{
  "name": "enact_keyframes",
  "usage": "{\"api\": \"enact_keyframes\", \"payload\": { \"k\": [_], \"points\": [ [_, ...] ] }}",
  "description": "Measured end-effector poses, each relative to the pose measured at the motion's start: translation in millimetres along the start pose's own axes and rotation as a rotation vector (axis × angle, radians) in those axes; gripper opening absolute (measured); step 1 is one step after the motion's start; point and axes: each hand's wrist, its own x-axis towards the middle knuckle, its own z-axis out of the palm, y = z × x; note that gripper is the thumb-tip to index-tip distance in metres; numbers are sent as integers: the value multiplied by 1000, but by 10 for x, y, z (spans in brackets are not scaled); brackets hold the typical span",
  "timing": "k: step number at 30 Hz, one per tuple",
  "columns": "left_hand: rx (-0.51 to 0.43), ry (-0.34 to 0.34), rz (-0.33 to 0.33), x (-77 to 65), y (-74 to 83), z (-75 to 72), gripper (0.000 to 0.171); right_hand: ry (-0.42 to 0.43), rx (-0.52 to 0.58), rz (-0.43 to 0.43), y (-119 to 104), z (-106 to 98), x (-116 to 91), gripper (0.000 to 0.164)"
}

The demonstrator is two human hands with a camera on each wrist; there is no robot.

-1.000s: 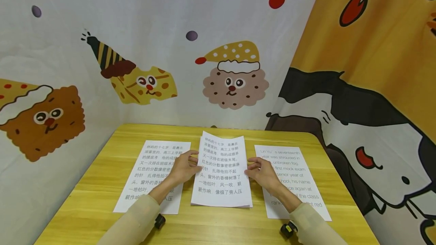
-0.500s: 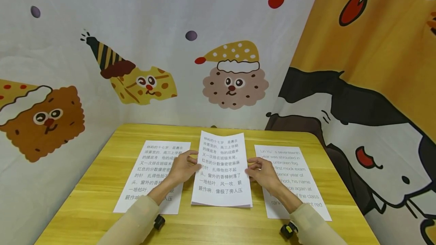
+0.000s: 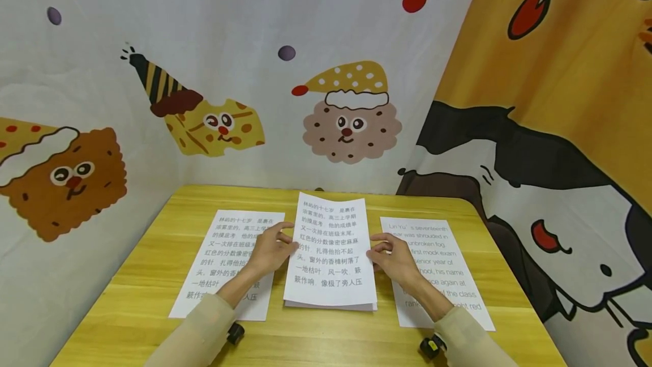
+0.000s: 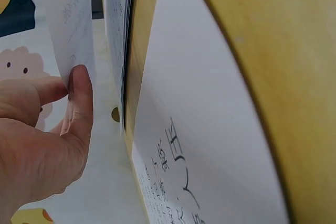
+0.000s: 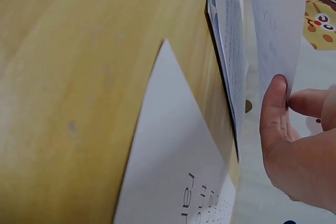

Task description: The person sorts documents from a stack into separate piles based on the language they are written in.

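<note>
The left grip (image 3: 271, 252) and the right grip (image 3: 394, 257), a person's bare hands, pinched a white sheet (image 3: 328, 254) of Chinese print by its opposite side edges, thumb against fingertip. The sheet was held between the two grips, slightly bowed, above a paper stack (image 5: 229, 51) and apart from it in both wrist views. A second Chinese page (image 3: 216, 259) lay flat on the wooden bench (image 3: 316, 340) beneath the left grip; an English page (image 3: 454, 277) lay beneath the right grip. Slipping seemed the main risk: each grip caught only a thin edge, so a loosened pinch could drop one side askew onto the stack. Uneven pulling might crease or tear the paper.
</note>
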Motion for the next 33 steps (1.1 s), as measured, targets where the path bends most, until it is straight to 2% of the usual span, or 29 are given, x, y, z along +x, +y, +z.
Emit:
{"api": "enact_keyframes", "payload": {
  "k": [12, 19, 28, 33],
  "points": [
    [5, 43, -24, -57, -27, -112, 56, -28, 21, -41, -85, 90, -28, 48],
    [-27, 54, -31, -117, -52, -232, 55, -53, 28, -72, -135, 176, -27, 52],
    [-11, 72, -38, -182, -113, -409, 52, -74, 47, -71, -200, 364, 35, 55],
    [5, 91, -61, -264, -132, -518, 50, -91, 47, -83, -237, 485, 45, 56]
  ]
}}
